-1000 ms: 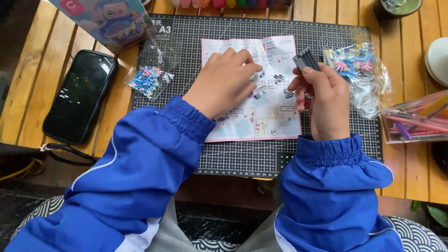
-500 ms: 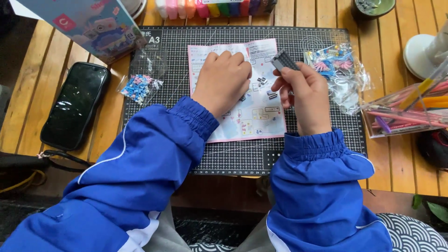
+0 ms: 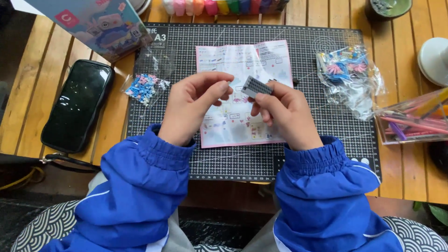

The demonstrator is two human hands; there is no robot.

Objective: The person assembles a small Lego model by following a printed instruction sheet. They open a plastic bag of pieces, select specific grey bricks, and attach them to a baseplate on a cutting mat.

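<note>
Here a grey studded plate is pinched in the right grip; the left grip, loosely curled and empty, is held just beside it, above the instruction sheet.

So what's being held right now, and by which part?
The right hand pinches a small grey studded plate by its right end; the left hand holds nothing visible.

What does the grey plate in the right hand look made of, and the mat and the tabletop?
Grey plate: apparently hard matte plastic, with rows of studs. Mat: seemingly rubbery or vinyl, dull dark surface printed with a white grid. Tabletop: wood slats, warm orange with visible grain and gaps.
</note>
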